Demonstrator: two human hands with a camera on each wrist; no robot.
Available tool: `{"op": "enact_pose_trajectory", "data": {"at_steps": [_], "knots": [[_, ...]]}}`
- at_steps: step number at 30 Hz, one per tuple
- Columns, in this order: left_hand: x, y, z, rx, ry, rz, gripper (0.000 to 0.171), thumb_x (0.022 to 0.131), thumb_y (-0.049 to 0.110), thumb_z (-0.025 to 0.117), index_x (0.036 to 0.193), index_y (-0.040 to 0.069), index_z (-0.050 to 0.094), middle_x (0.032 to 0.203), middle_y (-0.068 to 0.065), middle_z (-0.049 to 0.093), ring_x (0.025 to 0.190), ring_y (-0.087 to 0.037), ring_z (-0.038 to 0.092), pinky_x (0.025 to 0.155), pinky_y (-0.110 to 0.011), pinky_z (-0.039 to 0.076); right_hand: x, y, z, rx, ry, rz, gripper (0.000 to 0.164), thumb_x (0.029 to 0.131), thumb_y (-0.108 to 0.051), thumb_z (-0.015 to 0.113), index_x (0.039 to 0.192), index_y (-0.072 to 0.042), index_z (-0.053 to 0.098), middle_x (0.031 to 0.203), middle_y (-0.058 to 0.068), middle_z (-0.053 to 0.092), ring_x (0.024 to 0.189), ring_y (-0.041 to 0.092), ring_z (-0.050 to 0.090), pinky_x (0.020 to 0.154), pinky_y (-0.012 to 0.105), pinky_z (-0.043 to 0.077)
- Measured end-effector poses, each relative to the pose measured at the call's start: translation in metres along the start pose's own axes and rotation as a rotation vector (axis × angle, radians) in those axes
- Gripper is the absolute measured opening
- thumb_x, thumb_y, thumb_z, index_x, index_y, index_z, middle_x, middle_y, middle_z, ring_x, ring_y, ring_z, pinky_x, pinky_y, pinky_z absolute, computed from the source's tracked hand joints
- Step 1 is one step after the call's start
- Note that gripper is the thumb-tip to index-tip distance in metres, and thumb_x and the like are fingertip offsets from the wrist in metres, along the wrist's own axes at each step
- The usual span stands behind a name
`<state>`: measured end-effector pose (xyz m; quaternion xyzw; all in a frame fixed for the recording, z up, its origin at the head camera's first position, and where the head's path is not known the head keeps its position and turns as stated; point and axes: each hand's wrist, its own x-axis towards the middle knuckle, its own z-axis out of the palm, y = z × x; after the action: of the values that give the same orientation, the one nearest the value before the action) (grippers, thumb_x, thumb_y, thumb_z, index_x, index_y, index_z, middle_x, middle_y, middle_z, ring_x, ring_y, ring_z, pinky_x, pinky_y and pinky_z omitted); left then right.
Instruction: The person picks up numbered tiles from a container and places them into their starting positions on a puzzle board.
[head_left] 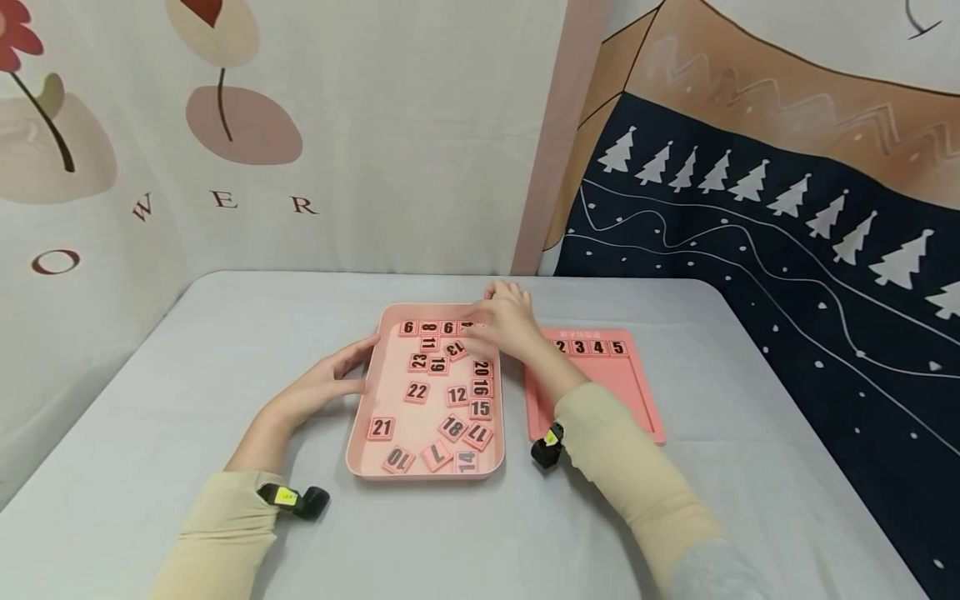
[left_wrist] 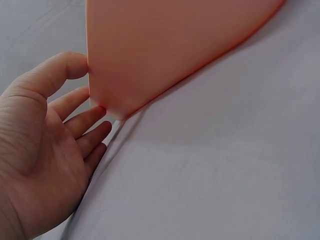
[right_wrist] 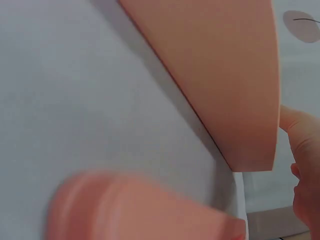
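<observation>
My left hand (head_left: 318, 390) is at the left side of a pink tray (head_left: 362, 400), fingertips right at its rim. In the left wrist view the left hand (left_wrist: 47, 140) has loosely extended fingers beside the tray's outer wall (left_wrist: 165, 45). Several pink number tiles lie scattered in the tray, among them tile 22 (head_left: 417, 392) and tile 21 (head_left: 381, 428). Over the tray's far right corner reaches my right hand (head_left: 508, 323), thumb and forefinger apart, slightly blurred, near a partly covered tile (head_left: 467, 325). The right wrist view hides its fingertips behind the tray wall.
A pink board (head_left: 600, 387) with a raised border lies right of the tray, below my right forearm. Its top row shows tiles 2 to 5. Behind the cloth-covered table (head_left: 247, 333) hang a light curtain (head_left: 420, 167) and a dark tree-patterned cloth (head_left: 675, 225).
</observation>
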<state>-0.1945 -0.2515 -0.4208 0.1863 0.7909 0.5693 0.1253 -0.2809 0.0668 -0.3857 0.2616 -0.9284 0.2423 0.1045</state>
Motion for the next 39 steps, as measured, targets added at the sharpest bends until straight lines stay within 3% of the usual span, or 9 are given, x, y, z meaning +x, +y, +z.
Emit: {"op": "enact_pose_trajectory", "data": {"at_steps": [9, 23, 39], "knots": [[0.0, 0.002, 0.001, -0.004, -0.002, -0.007, 0.075, 0.089, 0.01, 0.065, 0.151, 0.004, 0.024, 0.155, -0.019, 0.022, 0.142, -0.037, 0.013, 0.113, -0.055, 0.008, 0.018, -0.008, 0.014, -0.078, -0.111, 0.078, 0.029, 0.081, -0.041, 0.075, 0.108, -0.033, 0.073, 0.099, -0.002, 0.038, 0.093, 0.018, 0.031, 0.081, 0.037, 0.025], [0.002, 0.0, 0.001, -0.008, -0.006, -0.002, 0.075, 0.09, 0.011, 0.066, 0.152, 0.005, 0.023, 0.155, -0.019, 0.022, 0.142, -0.037, 0.014, 0.113, -0.055, 0.008, 0.024, -0.013, 0.023, -0.167, -0.173, 0.149, 0.035, 0.082, -0.047, 0.072, 0.114, -0.033, 0.071, 0.105, -0.001, 0.038, 0.097, 0.019, 0.031, 0.083, 0.036, 0.026], [0.0, 0.0, 0.001, 0.004, -0.001, -0.004, 0.075, 0.09, 0.011, 0.065, 0.152, 0.005, 0.024, 0.155, -0.018, 0.023, 0.142, -0.037, 0.014, 0.113, -0.055, 0.008, 0.025, -0.009, 0.026, -0.085, -0.198, 0.168, 0.025, 0.074, -0.042, 0.081, 0.089, -0.025, 0.07, 0.11, 0.0, 0.046, 0.105, 0.021, 0.036, 0.09, 0.039, 0.027]]}}
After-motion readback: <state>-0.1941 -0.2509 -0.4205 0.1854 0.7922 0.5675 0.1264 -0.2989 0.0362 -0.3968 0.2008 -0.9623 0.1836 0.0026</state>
